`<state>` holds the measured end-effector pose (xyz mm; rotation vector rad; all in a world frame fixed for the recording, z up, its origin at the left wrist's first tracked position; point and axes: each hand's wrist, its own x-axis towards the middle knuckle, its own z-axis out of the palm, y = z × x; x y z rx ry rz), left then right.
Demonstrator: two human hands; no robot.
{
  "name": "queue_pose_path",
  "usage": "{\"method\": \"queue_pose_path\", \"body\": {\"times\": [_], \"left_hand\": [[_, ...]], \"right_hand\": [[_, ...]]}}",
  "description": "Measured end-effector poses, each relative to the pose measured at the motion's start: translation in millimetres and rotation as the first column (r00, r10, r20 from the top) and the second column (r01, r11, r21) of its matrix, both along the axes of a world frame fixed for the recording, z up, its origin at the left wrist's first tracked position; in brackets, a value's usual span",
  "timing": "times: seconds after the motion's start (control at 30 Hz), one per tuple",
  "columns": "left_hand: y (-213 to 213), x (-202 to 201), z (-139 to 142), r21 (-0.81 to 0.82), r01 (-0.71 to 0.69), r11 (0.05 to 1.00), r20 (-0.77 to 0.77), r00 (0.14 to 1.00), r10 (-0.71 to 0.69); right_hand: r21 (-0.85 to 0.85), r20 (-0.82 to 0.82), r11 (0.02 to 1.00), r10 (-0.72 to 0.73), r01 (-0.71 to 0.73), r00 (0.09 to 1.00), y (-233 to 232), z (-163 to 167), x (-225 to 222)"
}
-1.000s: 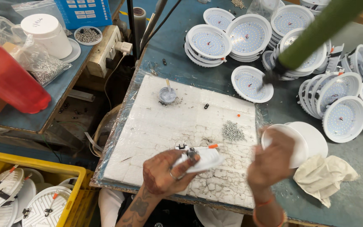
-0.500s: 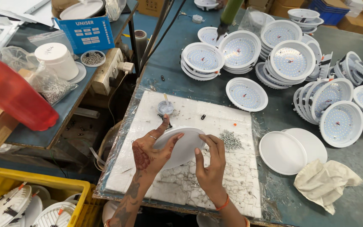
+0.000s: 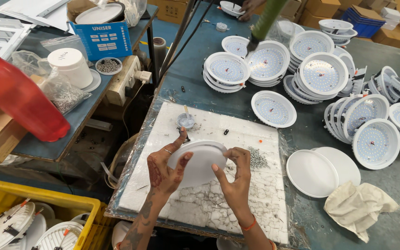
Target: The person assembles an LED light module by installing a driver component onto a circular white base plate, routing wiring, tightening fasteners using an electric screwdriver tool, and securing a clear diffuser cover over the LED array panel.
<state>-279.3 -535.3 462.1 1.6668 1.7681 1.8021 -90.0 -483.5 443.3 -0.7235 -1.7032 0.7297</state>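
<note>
The round white cover [image 3: 200, 162] we hold by its rim with both hands, left [image 3: 165, 169] and right [image 3: 234, 178], fingers half closed, above the foam pad [image 3: 209, 208] on the worktop [image 3: 394, 208], many finished lamps [image 3: 320, 74] stacked behind.

Both hands, left hand [image 3: 165, 169] and right hand [image 3: 234, 178], grip a white round lamp [image 3: 200, 162] at lower centre. It sits over a white foam board [image 3: 237, 134].

**Open foam board near the hands, clutter beyond**

Below both hands the white foam board [image 3: 209, 203] lies bare. Just right of the right hand [image 3: 234, 178] sits a screw pile [image 3: 257, 158]; farther right, two white discs [image 3: 322, 170] and a cloth [image 3: 359, 206]. Ahead of the left hand [image 3: 165, 169] stands a small cup [image 3: 185, 121], with stacked lamp housings [image 3: 274, 65] beyond.
</note>
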Motion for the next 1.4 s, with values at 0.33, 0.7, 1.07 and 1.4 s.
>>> {"method": "queue_pose_path", "body": {"times": [0.33,0.7,1.07,1.4], "left_hand": [[30.6,-41.7,-45.2,-0.402,-0.126,0.907,0.236,0.943,0.235],[15.1,-51.6,-55.0,-0.191,-0.439,0.878,-0.386,0.856,0.344],[-39.7,20.9,28.9,0.189,0.342,0.92,0.035,0.934,-0.355],[-56.1,31.9,48.4,0.217,0.211,0.953,0.204,0.945,-0.256]], "right_hand": [[-0.277,-0.492,0.951,-0.015,-0.14,0.87,-10.8,2.2,30.3],[-0.608,-0.71,0.55,-0.053,-0.573,0.703,-3.0,49.7,51.5],[-0.613,-0.756,0.412,-0.058,-0.674,0.652,-22.4,63.8,52.2],[-0.37,-0.911,0.323,0.058,-0.871,0.409,-46.3,69.4,63.4]]}}
